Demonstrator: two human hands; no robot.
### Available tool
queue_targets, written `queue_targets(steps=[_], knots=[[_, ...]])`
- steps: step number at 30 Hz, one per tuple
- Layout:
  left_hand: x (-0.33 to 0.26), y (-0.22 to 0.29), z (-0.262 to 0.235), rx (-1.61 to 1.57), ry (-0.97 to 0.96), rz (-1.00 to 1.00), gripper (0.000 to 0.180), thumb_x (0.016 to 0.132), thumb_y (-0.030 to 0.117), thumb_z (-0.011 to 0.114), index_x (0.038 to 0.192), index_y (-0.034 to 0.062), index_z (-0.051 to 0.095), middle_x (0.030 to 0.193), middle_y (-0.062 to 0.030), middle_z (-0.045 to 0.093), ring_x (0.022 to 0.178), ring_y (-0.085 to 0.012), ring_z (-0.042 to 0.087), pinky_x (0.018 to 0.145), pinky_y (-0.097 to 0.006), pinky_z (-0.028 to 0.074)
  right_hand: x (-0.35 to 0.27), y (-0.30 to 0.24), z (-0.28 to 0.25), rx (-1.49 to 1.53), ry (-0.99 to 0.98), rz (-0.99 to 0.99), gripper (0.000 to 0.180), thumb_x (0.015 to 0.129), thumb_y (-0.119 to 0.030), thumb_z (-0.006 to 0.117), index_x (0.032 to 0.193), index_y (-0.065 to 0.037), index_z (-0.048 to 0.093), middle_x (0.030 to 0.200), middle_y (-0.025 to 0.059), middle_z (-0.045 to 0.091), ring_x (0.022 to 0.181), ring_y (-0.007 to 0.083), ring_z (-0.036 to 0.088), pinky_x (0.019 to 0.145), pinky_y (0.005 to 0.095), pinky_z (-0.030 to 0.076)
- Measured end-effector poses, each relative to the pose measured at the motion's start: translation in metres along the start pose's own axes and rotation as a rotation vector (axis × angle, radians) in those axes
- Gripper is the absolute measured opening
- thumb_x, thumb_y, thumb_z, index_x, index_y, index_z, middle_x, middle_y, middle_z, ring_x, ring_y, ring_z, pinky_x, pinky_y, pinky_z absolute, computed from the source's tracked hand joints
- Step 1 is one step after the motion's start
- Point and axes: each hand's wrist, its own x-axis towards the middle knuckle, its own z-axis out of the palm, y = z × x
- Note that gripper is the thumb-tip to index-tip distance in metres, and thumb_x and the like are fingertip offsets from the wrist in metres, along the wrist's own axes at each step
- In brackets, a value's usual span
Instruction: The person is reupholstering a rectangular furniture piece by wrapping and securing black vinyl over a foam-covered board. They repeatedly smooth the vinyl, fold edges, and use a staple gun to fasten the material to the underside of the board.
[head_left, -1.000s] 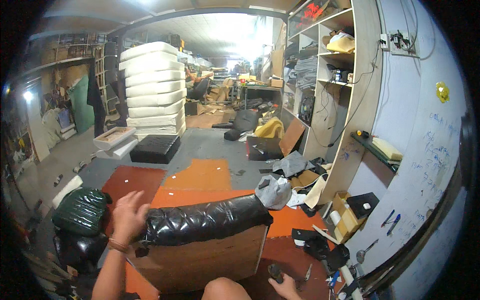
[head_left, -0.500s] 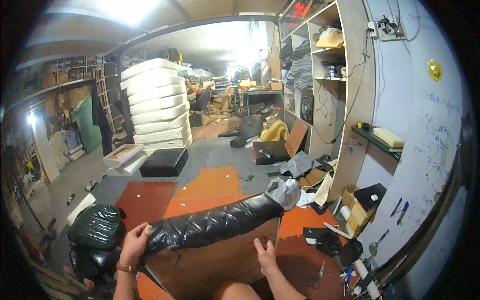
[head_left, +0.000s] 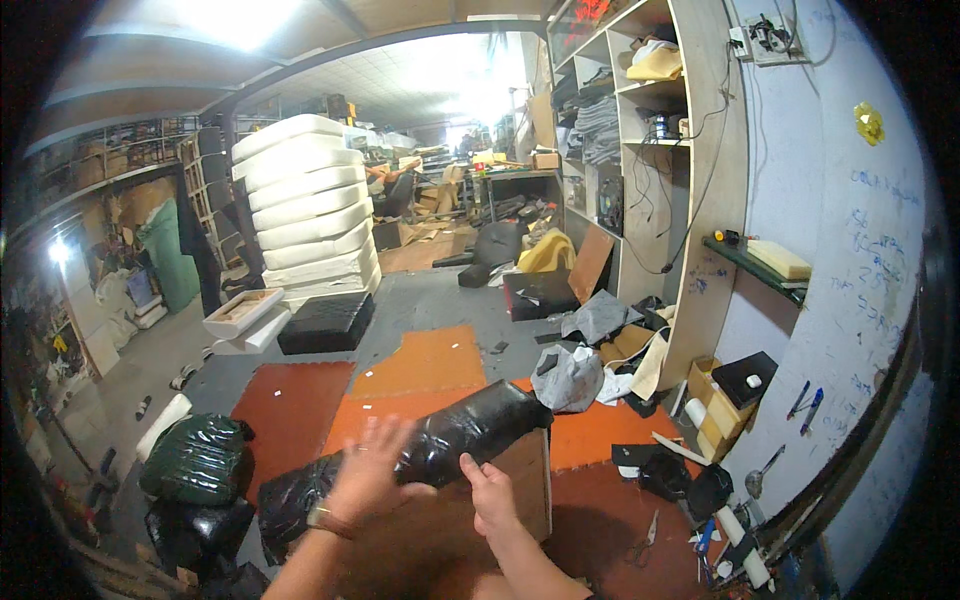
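Note:
A padded panel (head_left: 470,432) with a glossy black cover stands tilted in front of me, its right end higher. Below the cover shows its bare brown board (head_left: 515,470). My left hand (head_left: 375,475), slightly blurred, lies over the middle of the black cover with its fingers spread. In front of the board, close under the cover's lower edge, is my right hand (head_left: 493,500). Its thumb points up and its fingers are curled in; whatever they may hold is hidden. A crumpled grey cloth (head_left: 567,379) lies just past the panel's right end.
Shiny dark bundles (head_left: 197,455) sit at my left. Scissors (head_left: 646,540) and other tools lie on the floor at right. White cushions (head_left: 310,205) are stacked beyond a black cushion block (head_left: 327,323). Shelving (head_left: 700,220) and a narrow green ledge (head_left: 755,270) line the right side.
My left hand has moved right from the panel's left end onto the cover's middle, fingers spreading. The right hand has shifted left. The panel's left end has dropped lower, and the cover looks less creased.

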Motion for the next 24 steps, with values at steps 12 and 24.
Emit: queue_targets(steps=[12,24], knots=[[-0.007,0.037,0.075,0.327,0.223,0.038,0.066,0.098,0.024,0.057,0.160,0.0397,0.043,0.157,-0.0207,0.046,0.141,-0.0463,0.046,0.112,-0.064,0.039,0.008,0.026,-0.008,-0.007,-0.022,-0.173,0.015,0.109,-0.024,0.063,0.103,-0.011,0.067,0.096,-0.0058,0.060,0.092,0.0067,0.052,0.085,0.0255,0.043],[-0.011,0.033,0.093,0.483,0.202,0.017,0.069,0.099,0.034,0.061,0.163,0.0429,0.037,0.163,-0.0241,0.038,0.145,-0.0486,0.041,0.117,-0.066,0.034,-0.144,0.145,-0.329,-1.759,0.262,0.716,0.085,0.079,-0.043,0.089,0.141,0.004,0.054,0.130,0.0220,0.066,0.118,0.0394,0.066,0.100,0.0487,0.054]])
